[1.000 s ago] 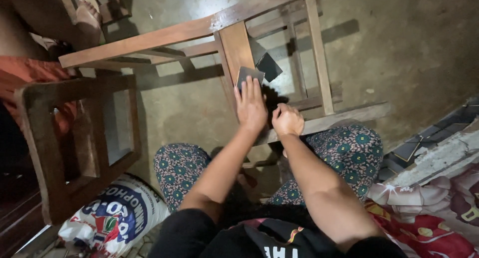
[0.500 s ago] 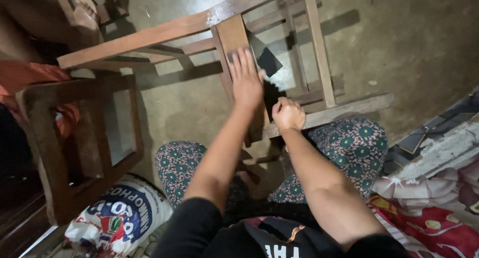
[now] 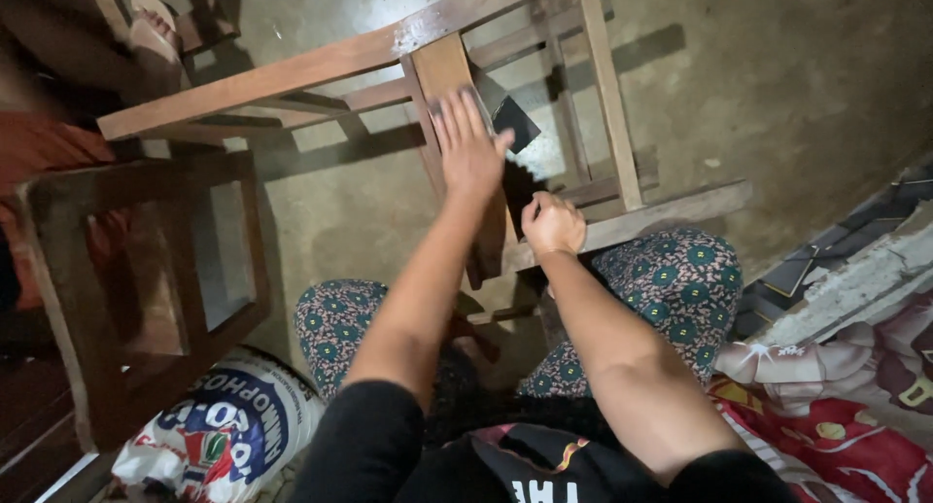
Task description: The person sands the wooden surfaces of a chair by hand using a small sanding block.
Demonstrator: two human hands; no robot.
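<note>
Head view: the left hand (image 3: 468, 153) lies flat, its grip spread, fingers pressing a dark sheet of sandpaper (image 3: 512, 124) onto the broad central slat (image 3: 442, 70) of a wooden chair frame (image 3: 292, 70). Most of the sheet is hidden under the palm; one dark corner sticks out just to the right of the fingertips. The right hand (image 3: 553, 223) sits below and to the right of that grip, closed into a fist on the frame's lower rail (image 3: 671, 213); whether it pinches anything inside cannot be told.

The frame lies tipped over a bare concrete floor (image 3: 777, 85), which is grey-brown, stained, and catches a bright glare patch above the left hand. The person's knees, in patterned trousers (image 3: 680, 279), sit beneath the right fist. Left of both hands stands a second dark wooden frame (image 3: 146, 270), with a printed sack (image 3: 219, 430) at its foot. Far upper left, another person's sandalled foot (image 3: 151, 22) rests on the floor. To the right of the fist, dark tiles (image 3: 807, 279) and a red floral cloth (image 3: 836, 425) edge the scene.
</note>
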